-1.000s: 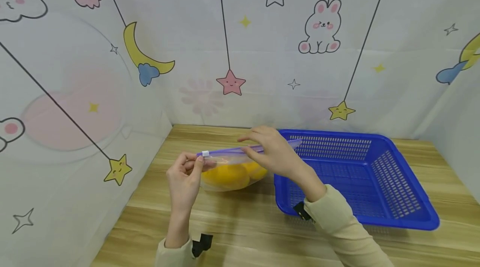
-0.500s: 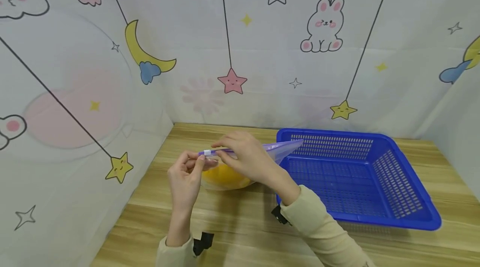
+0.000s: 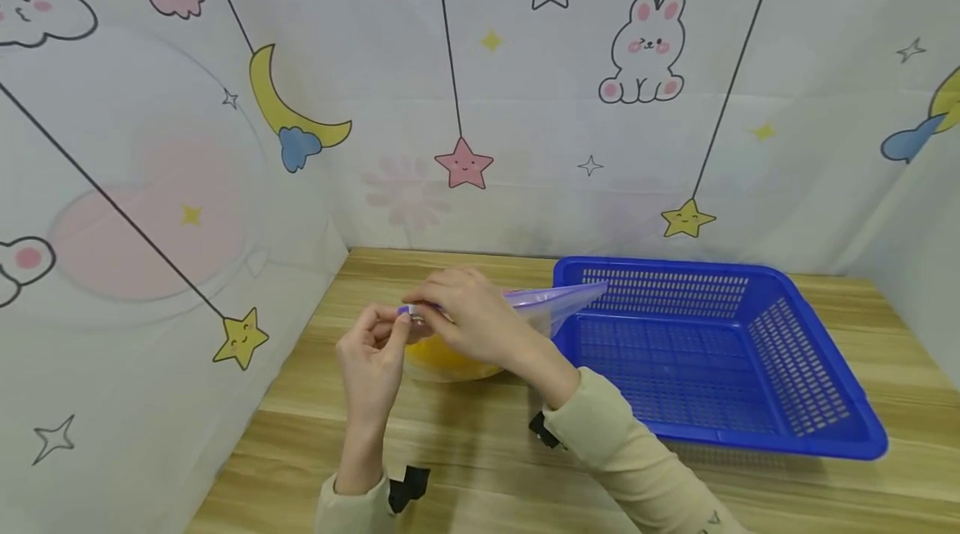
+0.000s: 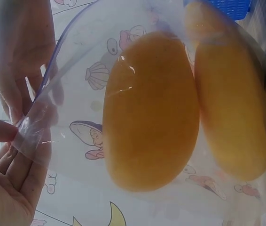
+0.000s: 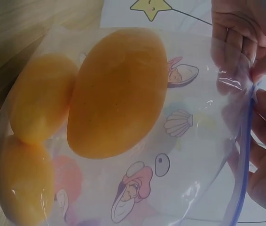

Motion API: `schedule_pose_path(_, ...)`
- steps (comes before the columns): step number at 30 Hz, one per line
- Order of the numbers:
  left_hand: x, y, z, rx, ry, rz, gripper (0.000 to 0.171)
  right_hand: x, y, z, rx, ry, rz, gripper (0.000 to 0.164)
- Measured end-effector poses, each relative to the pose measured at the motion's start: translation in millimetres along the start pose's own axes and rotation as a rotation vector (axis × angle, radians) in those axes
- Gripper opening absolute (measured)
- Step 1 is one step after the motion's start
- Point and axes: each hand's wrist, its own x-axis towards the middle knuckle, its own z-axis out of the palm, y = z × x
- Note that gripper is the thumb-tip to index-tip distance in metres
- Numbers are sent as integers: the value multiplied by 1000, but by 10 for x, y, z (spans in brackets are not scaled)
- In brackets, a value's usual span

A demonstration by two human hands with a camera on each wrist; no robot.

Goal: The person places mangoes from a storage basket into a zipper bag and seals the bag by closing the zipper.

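A clear zip bag (image 3: 558, 302) with a purple closure strip hangs between both hands, above the table. Yellow mangoes fill its lower part: a large mango (image 5: 119, 94) and two smaller ones, one mango (image 5: 43, 99) above another mango (image 5: 24, 181) in the right wrist view. My left hand (image 3: 372, 366) pinches the bag's top left corner between thumb and fingers. Right beside it, my right hand (image 3: 480, 319) pinches the strip at the small white slider (image 3: 412, 311), which its fingertips partly cover. In the left wrist view, the printed cartoon pictures show through the plastic.
A blue plastic basket (image 3: 787, 441) with slotted walls stands on the wooden table (image 3: 480, 476) to the right; the bag's right end reaches toward its near left rim. A white cloth (image 3: 525, 209) with cartoon prints closes off the back and sides.
My right hand has slid left along the bag's strip, from near its middle to the slider by my left hand. The left hand keeps its hold on the corner.
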Motion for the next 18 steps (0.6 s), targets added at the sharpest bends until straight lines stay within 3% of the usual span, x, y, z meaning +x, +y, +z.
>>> schedule_pose_path(18, -17, -13, 30, -4, 28, 14, 13, 24, 7, 54, -120, 47, -23, 9)
